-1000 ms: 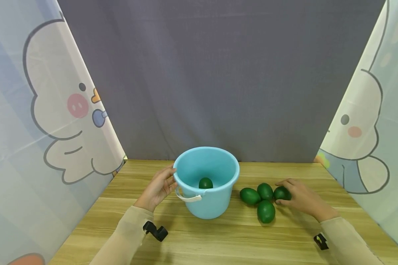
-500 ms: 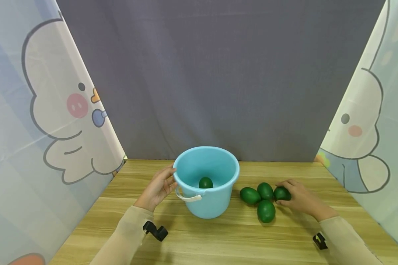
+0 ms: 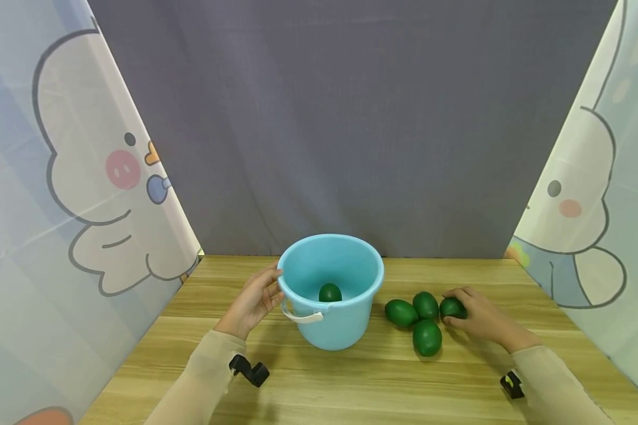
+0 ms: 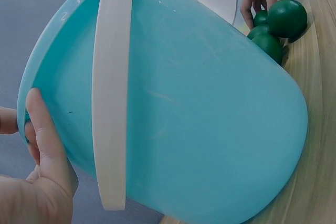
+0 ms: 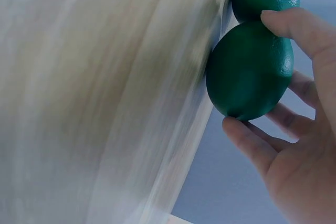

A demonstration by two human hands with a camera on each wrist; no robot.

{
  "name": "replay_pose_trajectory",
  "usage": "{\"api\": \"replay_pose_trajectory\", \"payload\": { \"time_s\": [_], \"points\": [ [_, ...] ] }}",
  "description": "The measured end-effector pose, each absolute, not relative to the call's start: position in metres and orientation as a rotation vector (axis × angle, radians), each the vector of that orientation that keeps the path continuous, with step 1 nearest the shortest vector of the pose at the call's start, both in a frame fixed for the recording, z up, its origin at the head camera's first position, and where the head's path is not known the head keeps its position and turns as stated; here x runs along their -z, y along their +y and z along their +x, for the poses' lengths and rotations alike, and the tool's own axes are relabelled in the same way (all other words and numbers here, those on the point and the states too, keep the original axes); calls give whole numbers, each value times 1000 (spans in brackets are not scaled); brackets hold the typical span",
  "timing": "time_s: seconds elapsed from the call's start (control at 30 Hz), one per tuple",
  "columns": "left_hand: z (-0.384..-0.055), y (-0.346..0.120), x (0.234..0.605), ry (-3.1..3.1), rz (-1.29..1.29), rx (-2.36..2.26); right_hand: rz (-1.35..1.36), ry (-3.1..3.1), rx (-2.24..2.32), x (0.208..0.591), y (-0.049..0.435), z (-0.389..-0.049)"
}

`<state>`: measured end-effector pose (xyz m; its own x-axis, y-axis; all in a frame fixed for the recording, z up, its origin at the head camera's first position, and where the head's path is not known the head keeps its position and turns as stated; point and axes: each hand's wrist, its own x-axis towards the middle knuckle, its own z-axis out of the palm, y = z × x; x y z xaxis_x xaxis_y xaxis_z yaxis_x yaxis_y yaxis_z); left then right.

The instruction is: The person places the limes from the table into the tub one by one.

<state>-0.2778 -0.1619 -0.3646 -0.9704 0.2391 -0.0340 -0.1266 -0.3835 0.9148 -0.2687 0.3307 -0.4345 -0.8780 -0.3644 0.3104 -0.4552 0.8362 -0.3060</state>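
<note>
- At far left a pale printed curtain (image 3: 85, 177) hangs, showing a cartoon figure with a pink snout.
- The left hand (image 3: 252, 304), below it a beige sleeve (image 3: 197, 372) and a black clip (image 3: 248, 370), holds the left edge of a blue bucket (image 3: 334, 329), thumb and fingers bent about the rim.
- The bucket stands upright on a wooden table (image 3: 319, 389), its white handle (image 3: 305, 319) drooping at the front left.
- Low inside the bucket lies a green fruit (image 3: 329, 293).
- Right of the bucket, a left fruit (image 3: 401, 313), a back fruit (image 3: 425, 305) and a front fruit (image 3: 427, 338) sit bunched together on the table.
- Just beside the back one, the right fruit (image 3: 451, 308) rests on the wood, thumb and fingertips of the right hand (image 3: 477, 316) clasped around it.
</note>
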Motion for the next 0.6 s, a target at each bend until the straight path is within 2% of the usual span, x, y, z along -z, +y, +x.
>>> {"api": "replay_pose_trajectory", "payload": {
  "time_s": [0.6],
  "points": [
    [-279,-162,365,1599,161,-2439,579,-2808,-629,439,332,-269]
  ]
}}
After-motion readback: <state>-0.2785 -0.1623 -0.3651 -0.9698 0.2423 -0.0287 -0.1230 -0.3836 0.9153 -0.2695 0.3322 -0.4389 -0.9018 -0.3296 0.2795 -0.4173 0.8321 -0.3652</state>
